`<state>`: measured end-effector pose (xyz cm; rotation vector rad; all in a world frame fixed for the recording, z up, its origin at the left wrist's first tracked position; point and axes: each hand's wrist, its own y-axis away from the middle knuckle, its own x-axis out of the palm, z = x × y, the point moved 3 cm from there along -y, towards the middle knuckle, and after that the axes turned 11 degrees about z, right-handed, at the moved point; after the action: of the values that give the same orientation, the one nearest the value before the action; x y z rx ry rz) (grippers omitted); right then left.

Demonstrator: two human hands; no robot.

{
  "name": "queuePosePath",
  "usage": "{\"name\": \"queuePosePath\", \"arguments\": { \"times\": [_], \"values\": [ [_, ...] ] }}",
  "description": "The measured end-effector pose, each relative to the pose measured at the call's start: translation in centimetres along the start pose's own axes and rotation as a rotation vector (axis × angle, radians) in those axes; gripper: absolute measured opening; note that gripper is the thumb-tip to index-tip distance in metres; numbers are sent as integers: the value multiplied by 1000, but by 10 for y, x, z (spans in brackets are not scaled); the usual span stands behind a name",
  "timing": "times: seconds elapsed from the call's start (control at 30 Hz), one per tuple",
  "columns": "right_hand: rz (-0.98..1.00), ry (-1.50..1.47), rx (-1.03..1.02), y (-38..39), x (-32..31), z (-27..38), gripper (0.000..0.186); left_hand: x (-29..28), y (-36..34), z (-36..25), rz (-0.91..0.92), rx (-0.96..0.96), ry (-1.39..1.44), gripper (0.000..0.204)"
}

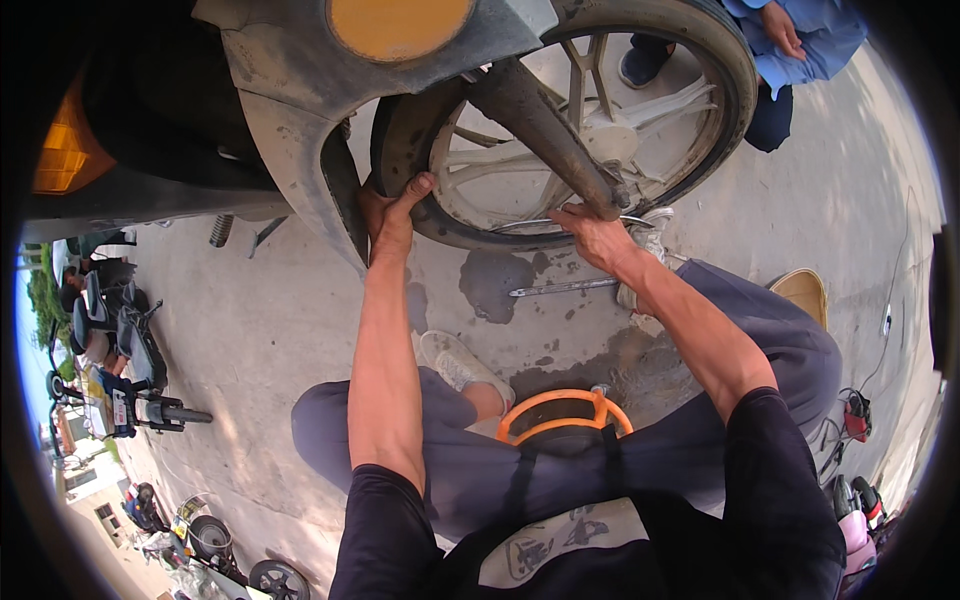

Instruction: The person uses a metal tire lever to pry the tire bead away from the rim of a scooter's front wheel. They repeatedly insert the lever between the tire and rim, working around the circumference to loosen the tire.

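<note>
A front wheel with pale spokes stands under a motorbike's grey front (290, 70), its black tyre (735, 70) scuffed and dusty. My left hand (390, 222) grips the tyre's near left side, thumb on the outer face and the other fingers mostly hidden behind. At the lower rim, beside the bottom end of the dark fork leg (545, 130), my right hand (597, 240) is closed around a thin silver bar (520, 225) that looks like a tyre lever. Another flat metal lever (565, 288) lies lower, its right end close to my shoe.
A person in blue (815, 40) is at the far right beyond the wheel, one hand visible. Wet patches (495, 285) mark the concrete. An orange-framed low seat (565, 405) is between my legs. A tan basin (803, 295) and a red corded device (857, 415) sit right; motorbikes (125, 340) stand left.
</note>
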<state>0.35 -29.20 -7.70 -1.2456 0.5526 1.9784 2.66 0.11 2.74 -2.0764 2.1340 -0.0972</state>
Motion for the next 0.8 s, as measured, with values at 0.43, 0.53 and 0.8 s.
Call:
{"name": "queuePosePath", "arguments": {
  "times": [0.43,0.53,0.8],
  "values": [
    [310,42,96,1,-16,40,38,3,3,1,-11,6,-76,57],
    [368,-171,159,1,-23,84,24,-4,5,-2,-10,10,-59,58],
    [-15,-1370,833,15,71,148,30,3,-3,-3,38,18,26,57]
  ]
}}
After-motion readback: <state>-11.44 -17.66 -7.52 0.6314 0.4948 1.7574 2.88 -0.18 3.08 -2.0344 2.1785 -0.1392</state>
